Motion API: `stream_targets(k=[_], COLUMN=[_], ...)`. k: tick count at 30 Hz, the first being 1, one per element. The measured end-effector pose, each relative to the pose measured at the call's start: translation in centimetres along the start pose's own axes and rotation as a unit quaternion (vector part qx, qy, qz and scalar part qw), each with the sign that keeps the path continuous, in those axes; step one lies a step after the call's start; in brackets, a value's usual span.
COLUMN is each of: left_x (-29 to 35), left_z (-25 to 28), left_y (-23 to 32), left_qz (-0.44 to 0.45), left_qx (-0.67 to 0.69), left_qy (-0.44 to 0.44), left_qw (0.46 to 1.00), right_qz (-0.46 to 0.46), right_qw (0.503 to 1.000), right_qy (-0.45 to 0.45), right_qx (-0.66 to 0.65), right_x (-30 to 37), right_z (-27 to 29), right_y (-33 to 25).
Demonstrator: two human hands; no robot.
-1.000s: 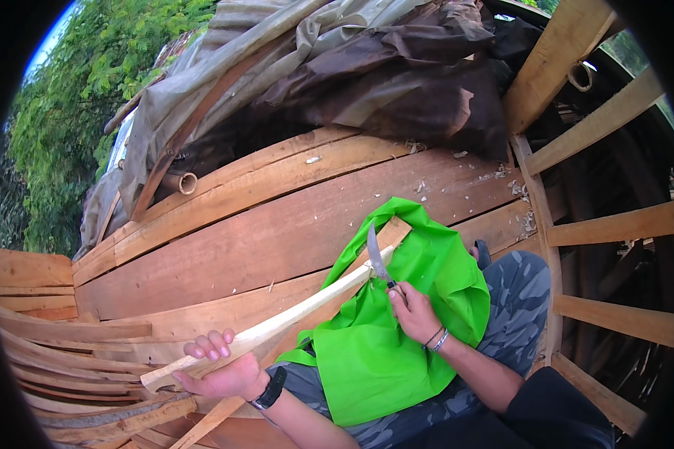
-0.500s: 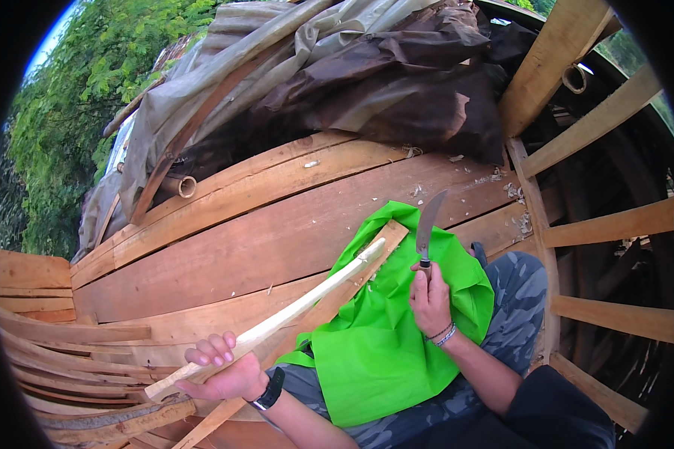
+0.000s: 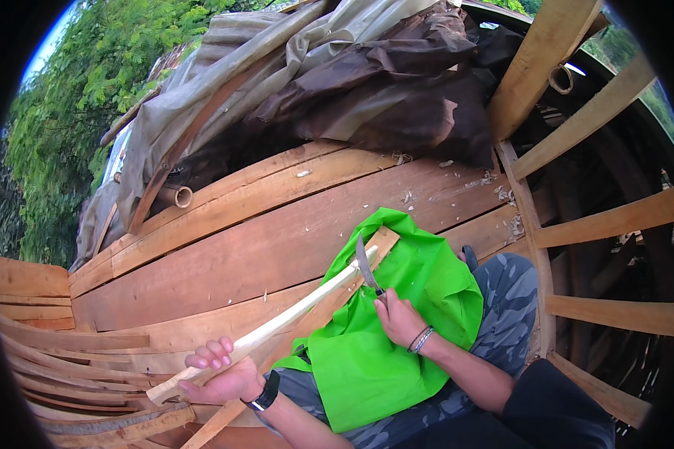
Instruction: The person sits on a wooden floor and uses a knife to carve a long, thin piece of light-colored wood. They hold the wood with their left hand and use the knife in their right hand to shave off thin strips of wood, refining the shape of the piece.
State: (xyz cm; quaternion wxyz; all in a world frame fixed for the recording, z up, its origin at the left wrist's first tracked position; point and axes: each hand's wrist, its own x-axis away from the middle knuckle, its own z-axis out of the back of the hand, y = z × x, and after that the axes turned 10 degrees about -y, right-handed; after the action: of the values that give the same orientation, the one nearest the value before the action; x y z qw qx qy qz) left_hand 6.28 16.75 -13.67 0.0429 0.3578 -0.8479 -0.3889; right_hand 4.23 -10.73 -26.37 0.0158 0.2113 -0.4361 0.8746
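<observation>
1 pale stick (image 3: 292, 313) slants over the person's lap, its far tip above a board (image 3: 386, 239) and a green cloth (image 3: 382, 359). The left hand (image 3: 228, 370) is wrapped round its near end, fingers over the top. The right hand (image 3: 403, 322) is closed on the handle of a knife (image 3: 365, 262), whose blade crosses the stick close to the tip; how deep it bites is too small to tell. 1 watch (image 3: 264, 393) sits on the left wrist and 2 bracelets (image 3: 421, 340) on the right. Beneath lie camouflage trousers (image 3: 505, 299) and planks (image 3: 232, 269), with shavings (image 3: 513, 198) strewn at the far right. Beyond, a grey tarp (image 3: 172, 112) and a brown tarp (image 3: 427, 112) drape a heap, hiding what they cover. 1 hollow tube (image 3: 165, 194) pokes out below the grey tarp, showing its round mouth. 4 slats (image 3: 614, 313) spread along the right side, and leaves (image 3: 127, 90) fill the upper left.
</observation>
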Motion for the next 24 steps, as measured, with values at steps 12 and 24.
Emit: stream_targets(k=[12,24], left_x=[0.1,0.3], left_z=[0.8,1.5], left_y=[0.1,0.3], left_qz=[0.002,-0.005], left_qx=[0.024,0.029], left_qy=[-0.027,-0.043], left_qw=[0.999,0.999], right_qz=[0.021,-0.032], right_qw=[0.998,0.995], right_qy=[-0.042,-0.071], right_qx=[-0.035,-0.069], right_x=[0.2,0.3], right_z=[1.2,2.4], right_y=[-0.9,-2.2])
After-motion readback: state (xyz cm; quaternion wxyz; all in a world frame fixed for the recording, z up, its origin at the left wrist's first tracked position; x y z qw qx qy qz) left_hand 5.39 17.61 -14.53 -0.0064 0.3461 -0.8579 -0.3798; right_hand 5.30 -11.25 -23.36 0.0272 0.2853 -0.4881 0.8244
